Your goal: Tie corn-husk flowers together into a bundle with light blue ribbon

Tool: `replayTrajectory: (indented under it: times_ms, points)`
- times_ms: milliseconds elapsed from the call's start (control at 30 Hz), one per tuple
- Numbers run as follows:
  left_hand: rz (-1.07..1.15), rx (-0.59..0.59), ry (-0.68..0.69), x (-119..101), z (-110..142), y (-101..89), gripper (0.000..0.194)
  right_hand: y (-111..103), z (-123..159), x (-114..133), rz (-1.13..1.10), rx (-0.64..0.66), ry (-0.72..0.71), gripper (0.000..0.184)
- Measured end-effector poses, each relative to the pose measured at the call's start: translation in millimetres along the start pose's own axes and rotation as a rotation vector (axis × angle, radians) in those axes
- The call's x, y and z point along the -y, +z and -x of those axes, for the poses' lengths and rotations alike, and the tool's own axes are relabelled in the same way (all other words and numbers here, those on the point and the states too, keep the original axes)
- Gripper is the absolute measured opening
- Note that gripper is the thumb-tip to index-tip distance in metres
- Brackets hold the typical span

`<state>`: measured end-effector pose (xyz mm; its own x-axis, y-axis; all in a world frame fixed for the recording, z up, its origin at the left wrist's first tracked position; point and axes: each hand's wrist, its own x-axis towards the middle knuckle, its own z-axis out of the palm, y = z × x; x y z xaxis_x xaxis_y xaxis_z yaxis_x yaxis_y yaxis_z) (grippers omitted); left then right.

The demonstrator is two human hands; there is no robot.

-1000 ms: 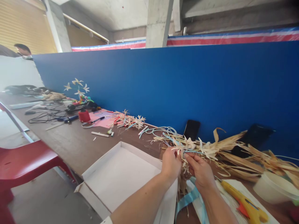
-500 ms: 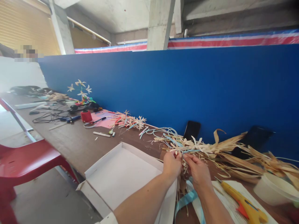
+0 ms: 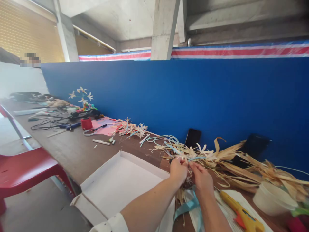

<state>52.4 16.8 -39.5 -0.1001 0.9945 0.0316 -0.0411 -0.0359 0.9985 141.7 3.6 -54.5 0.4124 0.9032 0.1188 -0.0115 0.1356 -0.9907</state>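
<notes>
My left hand (image 3: 179, 170) and my right hand (image 3: 202, 176) meet above the table with fingertips pinched close together. Between them is a small pale flower (image 3: 183, 159) that looks made of dried husk, mostly covered by the fingers. A light-blue stem (image 3: 198, 158) runs rightward just behind my right fingertips; whether it joins the flower I cannot tell. More pale husk flowers (image 3: 202, 149) lie beyond the hands. Light-blue ribbon (image 3: 187, 206) hangs below my right wrist.
An open white box (image 3: 125, 183) is left of my arms. Dried husks (image 3: 251, 174), a white tub (image 3: 274, 198) and a yellow glue gun (image 3: 241, 212) lie right. A phone (image 3: 193, 138) leans on the blue partition (image 3: 169, 93). A red chair (image 3: 31, 167) stands left.
The camera view has shifted slightly, so the table things appear a little further left and lower. Both hands stay together at the same pinch, with only small finger movement.
</notes>
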Motion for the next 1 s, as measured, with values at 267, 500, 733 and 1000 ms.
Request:
replayTrajectory:
  times_ms: [267,500,733,1000]
  points:
    - [0.023,0.012,0.061,7.5,-4.7,21.8,0.008,-12.6,-13.7,-9.6,-0.023,-0.089,-0.023,0.042]
    - [0.089,0.050,-0.042,1.8,-3.2,7.0,0.013,-5.8,-7.9,-6.7,0.011,-0.047,0.001,0.040]
    - [0.153,0.056,-0.088,-0.2,-0.7,7.9,0.014,-1.5,4.0,13.4,-0.158,-0.051,0.166,0.036]
    - [0.189,0.061,-0.134,-3.3,-0.2,8.4,0.012,-2.8,5.6,17.9,-0.168,-0.084,0.159,0.032]
